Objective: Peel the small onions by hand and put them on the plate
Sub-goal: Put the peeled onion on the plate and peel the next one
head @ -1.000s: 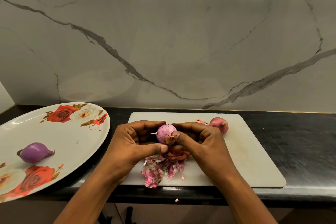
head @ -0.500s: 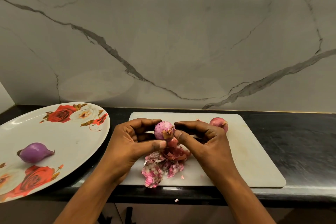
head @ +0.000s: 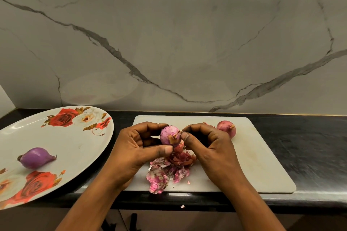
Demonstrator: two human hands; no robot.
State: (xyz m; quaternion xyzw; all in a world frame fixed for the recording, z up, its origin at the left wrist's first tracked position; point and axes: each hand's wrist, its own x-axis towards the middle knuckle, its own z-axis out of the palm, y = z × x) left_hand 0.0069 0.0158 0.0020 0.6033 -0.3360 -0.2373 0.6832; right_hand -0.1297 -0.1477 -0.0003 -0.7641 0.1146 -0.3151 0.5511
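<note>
— Where are the hands?

— Close together above the board (head: 253, 157). The left hand (head: 135, 148) grips an onion (head: 169, 134), with curled fingers over its top and the thumb underneath. The right hand (head: 210, 148) pinches a tan flap of skin (head: 174, 135) at the end of that onion between thumb and forefinger.

— So both are clamped on something?

— Yes, the left on the bulb and the right on the loose skin. The onion is off the board, held in the air between them. Its visible side is pinkish purple, and I cannot tell how much skin covers the far side.

— And under the hands?

— A heap of peels (head: 165, 172) lies on the near half of the board, pink and papery, partly beneath the right palm. One tiny scrap (head: 182, 206) sits at the front edge of the tabletop (head: 309, 146).

— Any other onions?

— Two. An unpeeled one (head: 226, 127) rests at the back of the board, just beyond the right knuckles. A peeled one (head: 35, 157) (smooth and purple, with its pointed tip to the right) lies on the plate (head: 75, 140).

— Where is the plate?

— Left of the board on the dark tabletop. It is white and printed with roses, and its near rim runs out past the counter edge. A veined marble wall (head: 169, 43) rises behind everything.
</note>
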